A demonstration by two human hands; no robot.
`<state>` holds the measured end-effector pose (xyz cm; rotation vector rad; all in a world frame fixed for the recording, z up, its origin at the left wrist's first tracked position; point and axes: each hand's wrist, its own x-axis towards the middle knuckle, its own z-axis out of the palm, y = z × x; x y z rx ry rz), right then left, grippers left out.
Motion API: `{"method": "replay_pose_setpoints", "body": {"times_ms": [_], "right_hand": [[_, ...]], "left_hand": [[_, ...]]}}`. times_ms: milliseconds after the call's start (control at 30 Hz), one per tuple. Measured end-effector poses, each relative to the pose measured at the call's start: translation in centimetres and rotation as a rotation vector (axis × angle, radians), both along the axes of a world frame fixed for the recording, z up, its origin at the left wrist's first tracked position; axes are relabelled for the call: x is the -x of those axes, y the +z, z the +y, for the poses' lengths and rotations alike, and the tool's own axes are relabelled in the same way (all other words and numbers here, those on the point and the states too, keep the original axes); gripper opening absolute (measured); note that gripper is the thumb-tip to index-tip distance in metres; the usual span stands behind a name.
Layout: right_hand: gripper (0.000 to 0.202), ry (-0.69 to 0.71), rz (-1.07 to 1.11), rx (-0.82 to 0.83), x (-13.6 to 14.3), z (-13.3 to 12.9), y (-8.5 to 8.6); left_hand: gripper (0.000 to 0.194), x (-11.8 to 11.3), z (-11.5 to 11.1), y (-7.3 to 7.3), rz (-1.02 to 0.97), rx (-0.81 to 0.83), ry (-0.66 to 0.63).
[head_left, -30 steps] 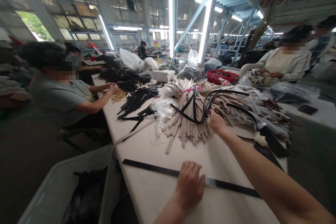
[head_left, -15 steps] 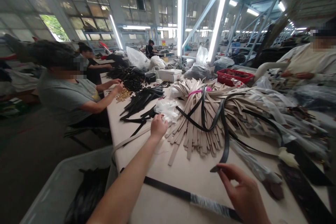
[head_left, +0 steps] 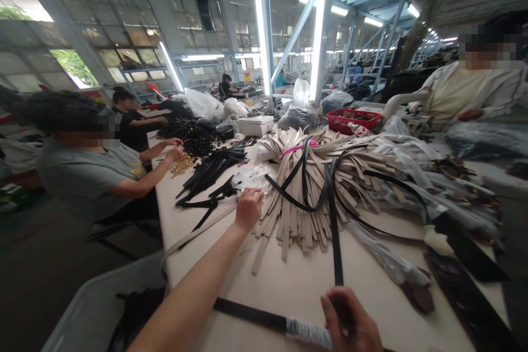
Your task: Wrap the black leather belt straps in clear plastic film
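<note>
My right hand (head_left: 352,322) is closed on the end of a black strap (head_left: 335,225) in the foreground. The strap runs up from it, pulled fairly straight, over a large bundle of beige straps (head_left: 297,220). My left hand (head_left: 248,210) hovers by the left side of that bundle, near crumpled clear plastic (head_left: 252,177). Its fingers are loosely bent, with nothing visible in them. A wider black strap with a clear wrapped section (head_left: 307,331) lies across the near table, partly behind my right hand. More black strap loops over the beige bundle.
Black strips (head_left: 214,168) and small gold parts (head_left: 183,164) lie at the left, where a co-worker (head_left: 94,170) handles something small. Farther back are a white box (head_left: 256,125) and a red basket (head_left: 352,121). Plastic-wrapped straps (head_left: 391,264) cover the right. A bin (head_left: 78,313) stands lower left.
My right hand has moved down and slightly left, drawing the black strap straighter. Its fingers have wrapped round the strap end. The view has shifted slightly; my left hand stays near the bundle.
</note>
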<state>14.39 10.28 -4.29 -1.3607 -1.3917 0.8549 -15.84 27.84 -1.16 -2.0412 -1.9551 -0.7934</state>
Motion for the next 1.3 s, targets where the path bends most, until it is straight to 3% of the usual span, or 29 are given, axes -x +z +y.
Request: {"method": "replay_pose_setpoints", "body": {"times_ms": [133,267,433,567,633,700,800,867,933,1000,1200,1300], "right_hand": [[0.043,0.222,-0.028,0.070,-0.7,0.9,1.3],[0.046,0.331,0.011,0.207,-0.8,0.7,2.1],[0.051,0.382,0.103,0.367,0.8,0.6,2.6],[0.045,0.422,0.132,0.449,2.7,0.3,3.0],[0.037,0.437,0.138,0.449,2.8,-0.4,3.4],[0.029,0.425,0.134,0.431,2.1,-1.6,3.7],[0.022,0.401,0.128,0.429,0.5,-3.9,3.9],[0.022,0.424,0.132,0.453,-0.6,-5.5,3.9],[0.025,0.468,0.130,0.475,-1.5,-7.0,4.1],[0.030,0.491,0.064,0.480,-2.3,-8.1,4.7],[0.024,0.428,-0.279,0.213,-4.7,-9.9,8.0],[0.025,0.429,-0.294,0.239,-5.1,-10.3,8.0]], "left_hand": [[0.020,-2.0,-5.9,-1.5,-0.133,-0.095,-0.113],[0.019,-4.6,-11.4,-3.0,-0.263,-0.159,-0.137],[0.024,-9.1,-17.7,-3.1,-0.293,-0.231,-0.172],[0.026,-12.0,-21.4,-2.9,-0.348,-0.255,-0.232],[0.024,-13.0,-22.9,-2.8,-0.424,-0.238,-0.237],[0.017,-13.8,-24.2,-2.7,-0.599,-0.210,-0.137],[0.031,-15.3,-26.3,-2.2,-1.151,-0.010,0.084],[0.047,-16.6,-27.7,-1.8,-1.606,0.255,0.069],[0.053,-18.0,-28.9,-1.4,-1.917,0.469,-0.064],[0.045,-19.1,-29.6,-1.3,-2.032,0.496,-0.132],[0.034,-20.8,-29.9,-2.0,-2.046,0.260,-0.011],[0.034,-21.6,-30.3,-2.2,-2.046,0.257,-0.065]]}}
